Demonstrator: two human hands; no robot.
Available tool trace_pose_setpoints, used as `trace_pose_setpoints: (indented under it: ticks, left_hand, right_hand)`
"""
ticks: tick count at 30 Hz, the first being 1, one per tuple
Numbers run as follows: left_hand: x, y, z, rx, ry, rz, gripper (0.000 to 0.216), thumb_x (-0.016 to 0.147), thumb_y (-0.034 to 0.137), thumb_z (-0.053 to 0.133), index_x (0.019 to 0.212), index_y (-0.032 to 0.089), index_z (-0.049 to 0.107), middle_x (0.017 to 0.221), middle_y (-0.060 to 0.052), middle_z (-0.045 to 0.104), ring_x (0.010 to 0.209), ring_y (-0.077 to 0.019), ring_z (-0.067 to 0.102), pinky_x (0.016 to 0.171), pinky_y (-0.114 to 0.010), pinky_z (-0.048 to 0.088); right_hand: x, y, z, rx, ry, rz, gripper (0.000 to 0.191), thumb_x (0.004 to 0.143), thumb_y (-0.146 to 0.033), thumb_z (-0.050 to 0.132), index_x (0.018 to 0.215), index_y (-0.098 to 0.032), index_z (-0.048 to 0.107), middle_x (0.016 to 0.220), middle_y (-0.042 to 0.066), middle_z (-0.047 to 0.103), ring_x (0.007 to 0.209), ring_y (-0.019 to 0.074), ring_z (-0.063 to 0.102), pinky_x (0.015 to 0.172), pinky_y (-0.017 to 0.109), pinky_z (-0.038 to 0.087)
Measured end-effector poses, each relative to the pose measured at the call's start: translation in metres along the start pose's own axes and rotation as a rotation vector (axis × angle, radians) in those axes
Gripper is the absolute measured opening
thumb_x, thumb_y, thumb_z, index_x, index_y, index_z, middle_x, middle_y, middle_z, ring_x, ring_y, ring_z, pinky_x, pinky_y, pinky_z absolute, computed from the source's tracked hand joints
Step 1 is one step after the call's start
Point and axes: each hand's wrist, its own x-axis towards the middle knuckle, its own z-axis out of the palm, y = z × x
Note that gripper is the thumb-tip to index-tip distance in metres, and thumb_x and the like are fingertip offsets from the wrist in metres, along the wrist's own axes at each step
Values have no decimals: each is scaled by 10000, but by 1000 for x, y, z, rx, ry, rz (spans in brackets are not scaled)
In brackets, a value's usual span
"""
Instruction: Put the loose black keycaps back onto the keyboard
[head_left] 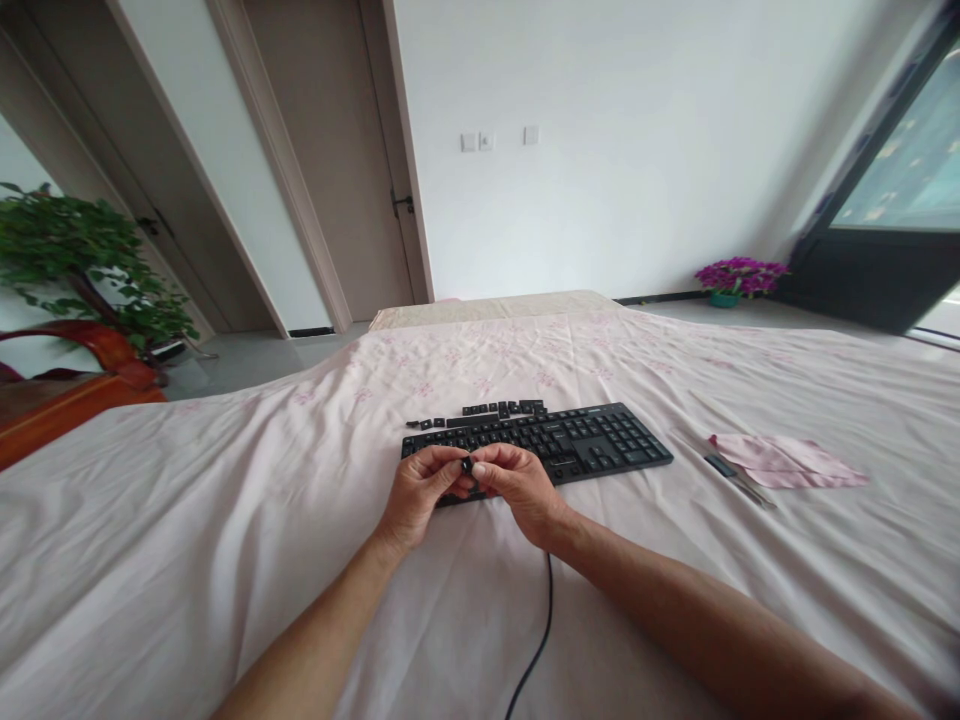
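Observation:
A black keyboard [585,440] lies on a pale pink sheet [225,520]. My left hand [420,495] and my right hand [521,485] meet over the keyboard's near left corner. Both are closed in a pinch around a small black keycap [466,465] held between their fingertips. Several loose black keycaps [495,410] lie in a row on the sheet just behind the keyboard. The keyboard's black cable [540,640] runs toward me between my forearms.
A pink cloth [787,462] and a small dark tool [731,472] lie on the sheet right of the keyboard. A green plant [82,260] stands at far left, doors behind, purple flowers [739,275] by the dark window frame at right.

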Motion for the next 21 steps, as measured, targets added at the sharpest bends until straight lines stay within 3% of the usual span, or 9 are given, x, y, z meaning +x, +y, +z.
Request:
trace_pose_setpoints:
  ticks: [7,12,16,21]
  left_hand:
    - [3,0,-2,-4,-22,-25,281,687,308,748,888,138,652,656,-14,675,567,-120,637,539,-218,533]
    - [3,1,-3,-16,-39,-55,394,690,312,747,1024,144,622,710,-15,667,613,-118,642,559,-210,536]
    - [2,0,-3,-26,-62,-70,374,709,308,733,1026,140,627,743,-23,670,623,-105,638,587,-199,540]
    - [2,-1,-4,-33,-77,-94,343,716,321,727,1007,156,650,893,-52,699,700,-112,657,648,-201,547]
  right_hand:
    - [-2,-2,3,-35,-30,4,204,660,-299,764,802,-164,709,656,8,672,571,93,541,560,227,385]
    - [-1,2,3,-10,-21,-50,257,621,-314,788,831,-187,713,740,18,680,690,155,615,680,303,474]
    - [3,8,-2,-183,14,-179,249,640,-337,774,844,-208,715,847,24,657,747,162,604,694,302,487]
    - [7,8,-7,-418,42,-265,194,697,-334,727,864,-236,706,838,18,639,751,160,587,704,301,488]
